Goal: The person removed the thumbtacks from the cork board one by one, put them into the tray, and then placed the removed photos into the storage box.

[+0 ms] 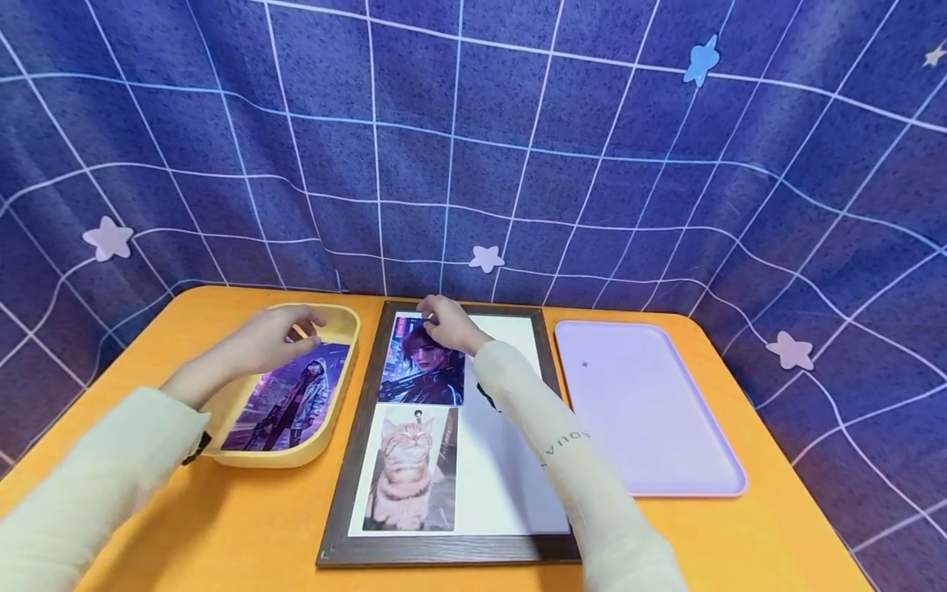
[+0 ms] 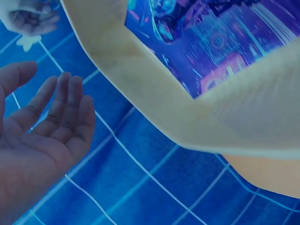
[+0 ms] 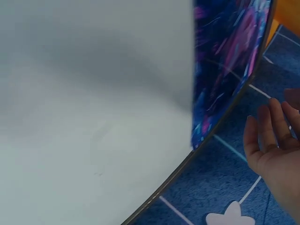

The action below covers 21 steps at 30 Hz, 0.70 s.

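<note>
My left hand [image 1: 279, 339] hovers over a yellow tray [image 1: 353, 329], its fingers loosely bent and holding nothing. In that tray lies a purple picture print [image 1: 303, 399] of a hooded figure. At the top of a dark-framed white board [image 1: 510, 460], my right hand [image 1: 453, 322] is over a print of a purple-haired figure [image 1: 425, 366]. A small shiny piece shows between its thumb and fingertip, partly hidden. Below is a cat photo [image 1: 407, 477] with a small round fastener [image 1: 418, 413] at its top. The right wrist view shows the right hand [image 3: 276, 145] past the board's edge.
A lilac tray [image 1: 651, 419] stands right of the board, with one small dark piece [image 1: 584, 364] on it. Orange covering [image 1: 784, 518] lies over the table. Behind hangs a blue gridded curtain [image 1: 414, 164] with stars.
</note>
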Motion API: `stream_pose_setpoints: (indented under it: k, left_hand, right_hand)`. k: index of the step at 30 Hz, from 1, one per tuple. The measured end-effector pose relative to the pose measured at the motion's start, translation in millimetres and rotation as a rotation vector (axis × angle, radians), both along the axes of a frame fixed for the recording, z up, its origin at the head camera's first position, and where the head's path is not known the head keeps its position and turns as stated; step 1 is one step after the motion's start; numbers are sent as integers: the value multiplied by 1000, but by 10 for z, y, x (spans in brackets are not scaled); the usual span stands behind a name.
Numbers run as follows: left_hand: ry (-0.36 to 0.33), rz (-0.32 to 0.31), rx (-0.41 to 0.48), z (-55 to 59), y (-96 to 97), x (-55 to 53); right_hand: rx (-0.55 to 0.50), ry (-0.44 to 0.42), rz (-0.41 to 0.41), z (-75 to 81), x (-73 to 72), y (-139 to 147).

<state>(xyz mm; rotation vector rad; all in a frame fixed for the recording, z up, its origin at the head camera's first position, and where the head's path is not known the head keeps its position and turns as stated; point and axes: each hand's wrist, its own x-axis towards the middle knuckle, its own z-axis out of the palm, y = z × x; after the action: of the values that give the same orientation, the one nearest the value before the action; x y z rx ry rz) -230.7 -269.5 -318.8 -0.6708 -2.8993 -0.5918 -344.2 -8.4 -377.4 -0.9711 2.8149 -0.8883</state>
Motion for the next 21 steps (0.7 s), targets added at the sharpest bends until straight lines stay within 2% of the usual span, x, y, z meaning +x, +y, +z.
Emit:
stream_pose_setpoints:
  k: [3,7,12,21]
  left_hand:
    - [50,-30,-17,-30,102,0]
    - [64,-65,-15,-72,218,12]
    - [120,-99,-33,-133,344,9]
    - [69,-104,-93,-252,565,-17]
  right_hand:
    - [28,27,2,-28,-14,45]
    - [61,38,5,-77,-48,87]
    - [73,32,13,-116,-78,118]
    - [141,51,10,-169,-117,138]
